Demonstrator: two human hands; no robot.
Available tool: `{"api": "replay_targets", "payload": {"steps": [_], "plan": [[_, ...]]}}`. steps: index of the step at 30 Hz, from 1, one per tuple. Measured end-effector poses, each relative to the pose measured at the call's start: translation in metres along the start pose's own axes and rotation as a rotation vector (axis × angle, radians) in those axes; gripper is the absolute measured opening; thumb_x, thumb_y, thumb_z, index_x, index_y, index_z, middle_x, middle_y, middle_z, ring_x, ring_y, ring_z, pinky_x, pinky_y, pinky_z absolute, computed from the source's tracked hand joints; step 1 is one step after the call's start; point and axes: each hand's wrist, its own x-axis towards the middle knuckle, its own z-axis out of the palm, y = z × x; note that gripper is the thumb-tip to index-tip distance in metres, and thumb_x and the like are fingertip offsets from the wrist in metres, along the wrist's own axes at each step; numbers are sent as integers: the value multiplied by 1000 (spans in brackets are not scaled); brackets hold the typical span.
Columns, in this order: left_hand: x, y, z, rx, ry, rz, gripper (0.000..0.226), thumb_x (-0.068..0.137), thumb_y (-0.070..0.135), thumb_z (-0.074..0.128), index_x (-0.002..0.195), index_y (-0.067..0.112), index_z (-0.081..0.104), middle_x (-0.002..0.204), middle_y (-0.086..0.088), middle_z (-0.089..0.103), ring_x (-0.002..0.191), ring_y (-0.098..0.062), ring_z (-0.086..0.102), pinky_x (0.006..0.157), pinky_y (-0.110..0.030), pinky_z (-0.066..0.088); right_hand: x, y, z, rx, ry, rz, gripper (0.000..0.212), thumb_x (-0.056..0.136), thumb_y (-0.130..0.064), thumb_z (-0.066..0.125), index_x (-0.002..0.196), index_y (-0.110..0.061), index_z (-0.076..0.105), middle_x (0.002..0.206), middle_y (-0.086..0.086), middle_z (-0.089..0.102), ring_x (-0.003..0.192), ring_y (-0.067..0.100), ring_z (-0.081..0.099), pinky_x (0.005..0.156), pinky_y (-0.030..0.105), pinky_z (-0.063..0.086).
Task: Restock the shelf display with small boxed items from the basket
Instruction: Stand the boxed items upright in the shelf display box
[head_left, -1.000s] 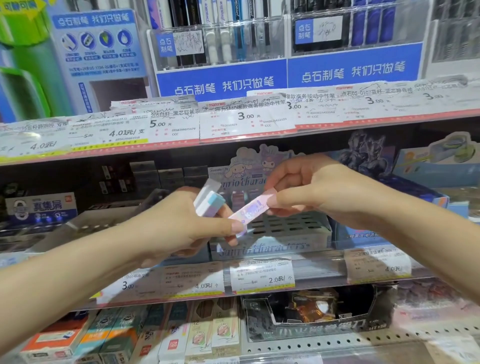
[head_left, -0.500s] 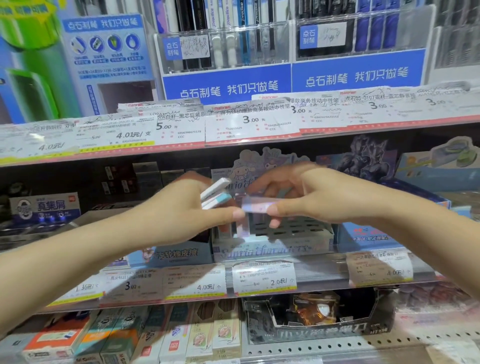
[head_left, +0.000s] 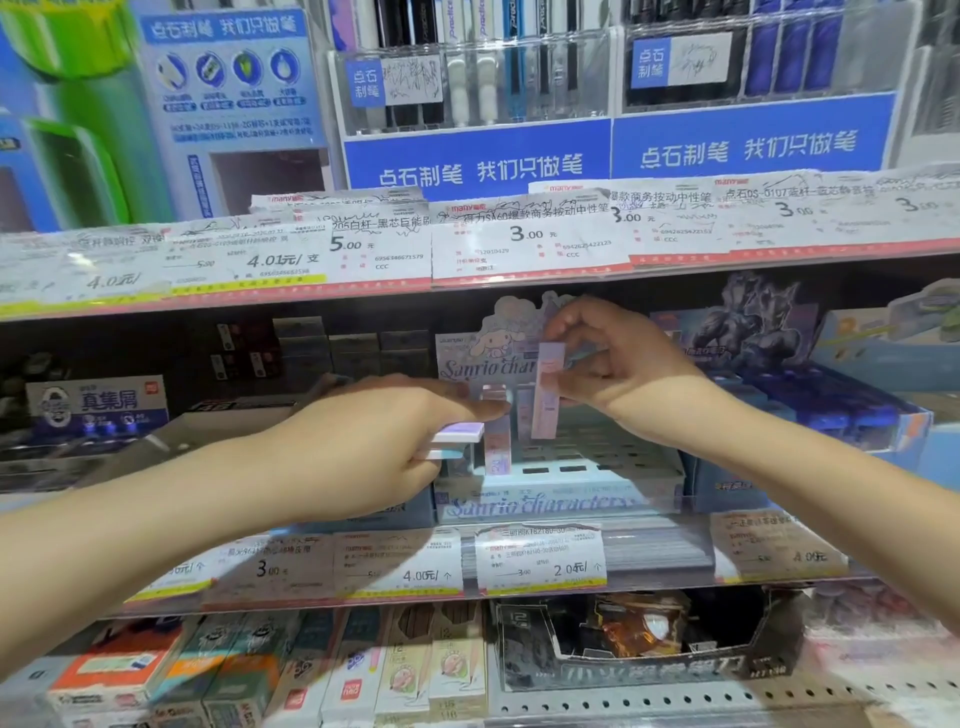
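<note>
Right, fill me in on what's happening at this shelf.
A person is restocking the slotted display tray on the middle shelf. The right hand pinches a pink box upright over the tray's slots, about to set it in. The left hand grips a few more flat boxes and touches another box already standing in a slot. Most slots look unfilled. No basket is in view.

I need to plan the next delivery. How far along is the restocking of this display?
Barely started: one box stands in the slotted tray. The right hand holds a pink box upright above it; the left hand grips spare boxes. Most slots remain empty.
</note>
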Motion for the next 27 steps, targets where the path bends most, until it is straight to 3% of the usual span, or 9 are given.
{"api": "replay_targets", "payload": {"steps": [2, 5, 8, 12, 15, 18, 24, 27], "plan": [[1, -1, 0, 7, 8, 14, 28, 82, 12, 48, 103, 24, 61, 56, 4, 45, 63, 10, 45, 51, -17, 34, -2, 1, 4, -16, -12, -32, 37, 80, -3, 65, 80, -34, 46, 99, 12, 58, 75, 28, 61, 71, 19, 52], [2, 0, -3, -1, 9, 11, 30, 81, 11, 46, 104, 24, 61, 59, 2, 51, 60, 3, 45, 47, -19, 33, -5, 1, 7, -47, -27, -69, 38, 81, -4, 65, 83, -39, 47, 106, 10, 58, 78, 35, 62, 74, 24, 51], [2, 1, -6, -12, 5, 7, 42, 82, 12, 45, 113, 36, 57, 56, 1, 50, 55, -2, 43, 45, -24, 29, -6, 4, 9, -73, -27, -92, 38, 80, -7, 66, 81, -41, 49, 102, 5, 58, 76, 27, 64, 68, 24, 50], [5, -2, -7, -8, -10, 7, 39, 81, 11, 45, 109, 34, 60, 62, -3, 56, 50, -15, 38, 47, -27, 32, -5, 11, 12, -138, -14, -111, 35, 78, -8, 68, 77, -39, 54, 78, -8, 55, 66, 4, 54, 61, 6, 42], [5, -2, -6, -12, -20, 13, 38, 80, 10, 44, 110, 27, 60, 69, -6, 60, 51, -16, 39, 51, -34, 41, -5, 14, 14, -314, 51, -233, 8, 77, -20, 61, 79, -21, 68, 85, -4, 56, 82, 6, 55, 72, 15, 44], [5, -1, -7, -24, -12, 19, 39, 81, 11, 45, 111, 30, 60, 65, -3, 57, 51, -14, 39, 50, -34, 40, -4, 12, 9, -359, 74, -215, 27, 73, -20, 48, 81, -13, 72, 96, -2, 55, 96, 17, 56, 82, 21, 41], [4, 0, -6, -23, 5, 23, 33, 80, 10, 45, 104, 23, 62, 59, -3, 49, 52, -13, 36, 47, -27, 29, -4, 7, 7, -356, -73, -146, 40, 69, 0, 41, 88, -13, 74, 100, -6, 50, 107, 14, 50, 87, 8, 33], [3, 2, -7, -43, -20, 20, 37, 80, 9, 45, 101, 35, 62, 54, -1, 44, 48, -11, 37, 45, -25, 27, -4, 6, 2, -358, -158, -89, 53, 70, 17, 40, 98, -15, 72, 107, -7, 50, 120, 13, 45, 94, -1, 24]]}}
